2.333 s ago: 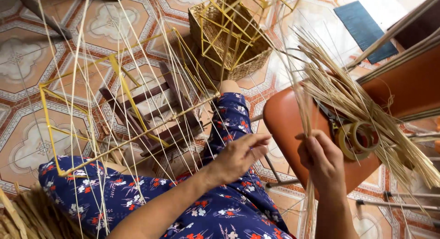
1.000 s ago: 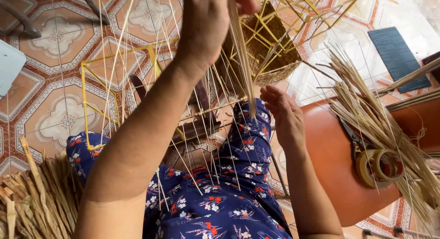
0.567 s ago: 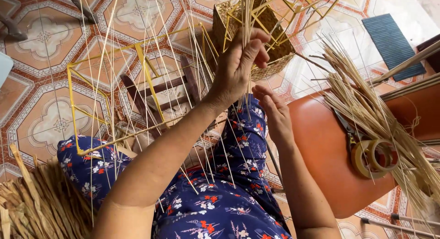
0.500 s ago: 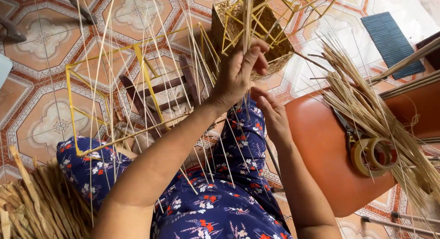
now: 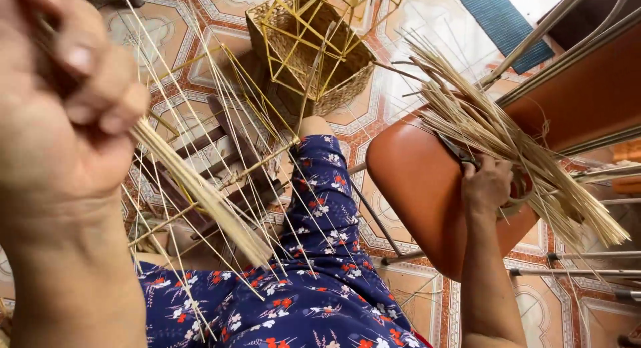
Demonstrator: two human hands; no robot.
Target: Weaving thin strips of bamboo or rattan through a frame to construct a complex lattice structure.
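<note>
the left hand [image 5: 60,114] fills the near left of the view, raised close to the camera and blurred, its fingers clenched round the top end of a tight bundle of pale straw-coloured reed strips [image 5: 200,194]. the bundle slants down and to the right from the fist, its lower end reaching just over the lap in the dark blue floral trousers [image 5: 314,274]. behind and around it stand many thin pale upright stakes fanning out from a partly woven frame of yellow rods [image 5: 220,121] over a low dark wooden stand [image 5: 227,154] on the patterned floor tiles [image 5: 153,27].

the right hand [image 5: 486,184] is well apart from the left, out on the seat of an orange-brown chair [image 5: 414,181]. its fingers are curled down into a large loose sheaf of dry straw-coloured reeds [image 5: 507,147] lying across the seat; whether they actually pinch any strands cannot be told. a dark slim tool [image 5: 457,151], only partly seen, lies just beside the knuckles under the reeds.

further off, beyond the knee, a woven tan basket with a yellow wire frame [image 5: 314,47] sits on the tiles, and a blue ribbed mat [image 5: 507,24] lies near the top right corner
</note>
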